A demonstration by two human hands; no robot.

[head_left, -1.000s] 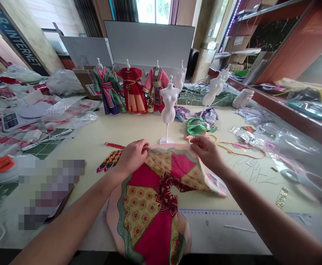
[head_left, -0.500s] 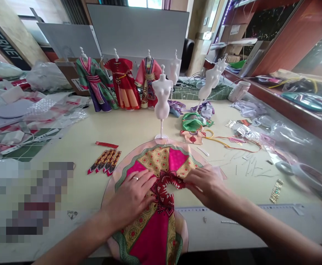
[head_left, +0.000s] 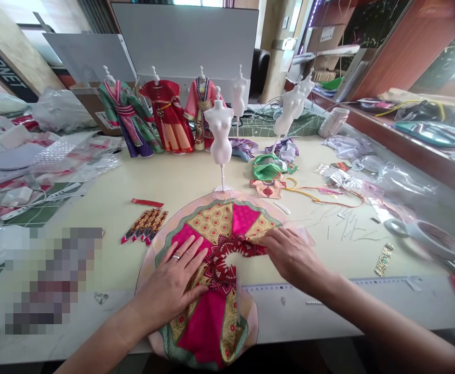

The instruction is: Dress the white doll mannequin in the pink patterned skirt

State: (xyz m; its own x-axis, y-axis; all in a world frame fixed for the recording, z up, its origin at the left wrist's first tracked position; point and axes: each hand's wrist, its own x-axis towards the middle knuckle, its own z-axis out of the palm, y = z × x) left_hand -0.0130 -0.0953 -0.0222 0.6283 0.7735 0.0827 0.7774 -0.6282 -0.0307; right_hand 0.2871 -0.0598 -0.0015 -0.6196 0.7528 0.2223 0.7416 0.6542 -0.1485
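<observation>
Ribbon strips (head_left: 145, 226) in a dark patterned print lie fanned just left of the circular cloth (head_left: 212, 222), with a plain red strip (head_left: 147, 202) beside them. The cloth, printed in crimson and gold panels with a green border and a pink rim, sits flat on the pale tabletop, its central hole near the person's hands. Its upper edge, lifted between pinching fingers a moment ago, now lies down, and the panels look spread smooth. The left hand (head_left: 170, 284) is open, palm down on the cloth, fingers splayed and gripping nothing. The right hand (head_left: 292, 255) is also open, its fingers extended and resting on the cloth just right of the hole, where the fabric still rumples slightly. Behind the cloth stands a white mannequin stand (head_left: 219, 130). Right of the cloth lie green fabric (head_left: 267, 167) and, farther along, a jewelled trim (head_left: 384, 259) above a ruler (head_left: 329, 285).
</observation>
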